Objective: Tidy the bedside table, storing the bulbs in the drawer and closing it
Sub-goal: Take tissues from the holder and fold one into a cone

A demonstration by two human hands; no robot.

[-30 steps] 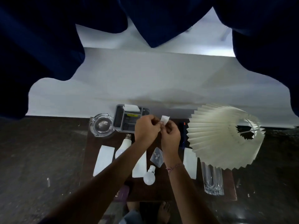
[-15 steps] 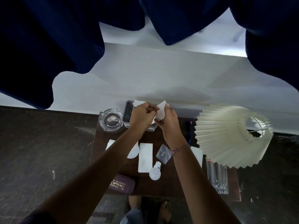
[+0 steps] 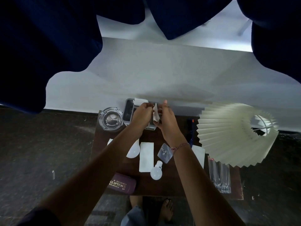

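Two white bulbs lie on the dark brown bedside table (image 3: 177,181): a large bulb (image 3: 133,151) partly under my left forearm, and a small bulb (image 3: 156,172) nearer the front edge. My left hand (image 3: 141,114) and my right hand (image 3: 167,120) meet over the grey organiser box (image 3: 128,111) at the table's back. Between them they pinch a small white paper slip (image 3: 156,114). No drawer shows from this angle.
A glass ashtray (image 3: 111,119) sits at the back left. A pleated cream lampshade (image 3: 234,136) overhangs the right side, above a tall clear glass (image 3: 219,176). White paper strips (image 3: 146,156), a clear plastic packet (image 3: 165,153) and a maroon spectacle case (image 3: 123,185) lie on the table.
Both hands have moved farther back over the grey box with the white slip. The slip now stands edge-on between my fingers. The view has shifted, bringing the spectacle case into sight.
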